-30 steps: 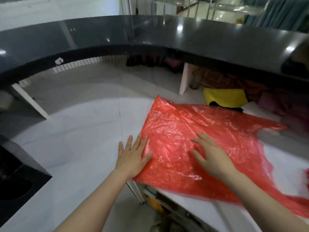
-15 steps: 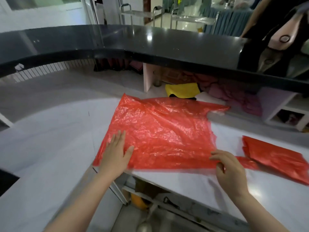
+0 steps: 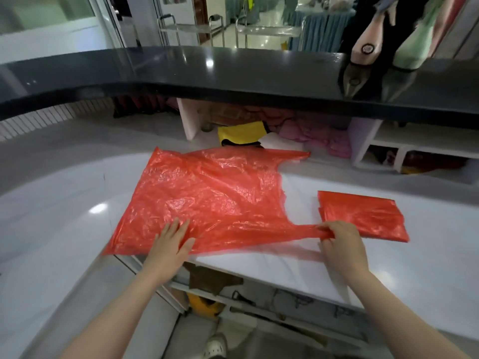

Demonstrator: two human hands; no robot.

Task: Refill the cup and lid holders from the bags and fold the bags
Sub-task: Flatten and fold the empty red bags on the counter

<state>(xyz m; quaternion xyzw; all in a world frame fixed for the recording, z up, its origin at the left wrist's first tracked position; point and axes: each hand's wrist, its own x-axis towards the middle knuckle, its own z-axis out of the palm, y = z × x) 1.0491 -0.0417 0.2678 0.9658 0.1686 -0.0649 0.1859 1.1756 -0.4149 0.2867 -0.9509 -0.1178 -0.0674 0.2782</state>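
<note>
Two risks with the crinkled red thin-plastic bag (image 3: 207, 198) spread centre-frame on the white counter (image 3: 64, 216): film tearing or sliding, since flat open left hand (image 3: 172, 244) pins it while right hand (image 3: 342, 244) pinches the handle, now stretched further right than before.

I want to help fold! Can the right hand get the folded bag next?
Probably yes. The folded bag lies flat just beyond the right hand, with nothing between them. But that hand is pinching the open bag's handle, so it must let go first.
</note>
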